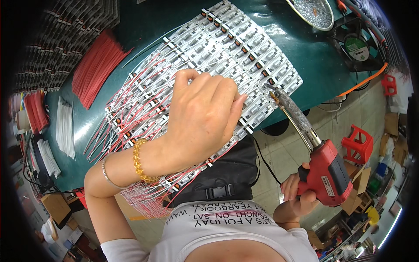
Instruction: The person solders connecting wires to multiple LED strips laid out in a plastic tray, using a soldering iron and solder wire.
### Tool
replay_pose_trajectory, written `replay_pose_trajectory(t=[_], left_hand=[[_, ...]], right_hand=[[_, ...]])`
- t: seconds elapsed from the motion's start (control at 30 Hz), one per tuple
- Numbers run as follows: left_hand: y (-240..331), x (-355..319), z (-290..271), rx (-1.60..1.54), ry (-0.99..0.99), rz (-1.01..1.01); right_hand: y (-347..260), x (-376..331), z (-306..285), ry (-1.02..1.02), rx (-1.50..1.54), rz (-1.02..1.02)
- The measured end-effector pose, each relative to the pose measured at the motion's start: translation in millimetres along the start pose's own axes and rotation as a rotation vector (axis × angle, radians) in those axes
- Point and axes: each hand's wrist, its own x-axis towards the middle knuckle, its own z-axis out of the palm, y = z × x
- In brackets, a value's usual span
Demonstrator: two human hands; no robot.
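Observation:
A wide panel of small white circuit boards (pixel 266 52) lies across the table's near edge. Thin red and white wires (pixel 144 98) trail over its left part. Over the panel's middle, my left hand (pixel 205 113) is closed, its fingertips mostly hidden under the knuckles. Thin white wire shows by its thumb side and seems pinched there. My right hand (pixel 301 190) grips the handle of a red and black soldering gun (pixel 328 174). The gun's metal tip points up and left, close to the boards at the panel's right edge, just right of my left hand.
On the green table (pixel 305 52) lie bundles of red wires (pixel 96 67) and white wires (pixel 65 126). Stacked board panels (pixel 65 39) fill the far left. A round dish (pixel 312 13) and a black fan (pixel 355 46) stand far right. Red stools (pixel 358 144) and cardboard boxes are on the floor.

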Motion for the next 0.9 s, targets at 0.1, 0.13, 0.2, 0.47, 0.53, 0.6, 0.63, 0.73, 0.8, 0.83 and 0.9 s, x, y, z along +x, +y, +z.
replay_pose_trajectory(t=[0.1,0.13,0.2,0.47,0.53,0.6,0.63,0.73,0.8,0.83,0.9], left_hand=[[-1,-1,1,0.001,-0.012,0.008],[-1,-1,1,-0.001,-0.013,0.005],[-1,-1,1,-0.001,-0.015,0.000],[8,-2,-3,-0.132,0.017,-0.027],[9,-2,-1,-0.101,-0.009,-0.039],[9,-1,-1,-0.096,-0.015,-0.035],[9,-1,-1,-0.089,-0.021,-0.037],[9,-1,0,-0.082,-0.026,-0.024],[9,-1,0,-0.079,-0.031,-0.025],[9,-1,0,-0.077,-0.033,-0.026],[9,-1,-1,-0.075,-0.033,-0.024]], right_hand=[[1,1,1,0.010,-0.024,-0.009],[2,1,1,0.010,-0.018,-0.016],[2,1,1,0.010,-0.011,-0.025],[2,-8,-7,0.022,0.031,-0.046],[2,-10,-10,0.006,0.007,-0.036],[2,-12,-11,-0.012,0.009,-0.026],[2,-12,-11,-0.007,0.010,-0.010],[4,-14,-5,0.063,-0.009,-0.006],[4,-15,-1,0.127,-0.028,-0.018],[2,-14,-1,0.105,-0.059,-0.016],[1,-13,0,0.086,-0.073,-0.027]])
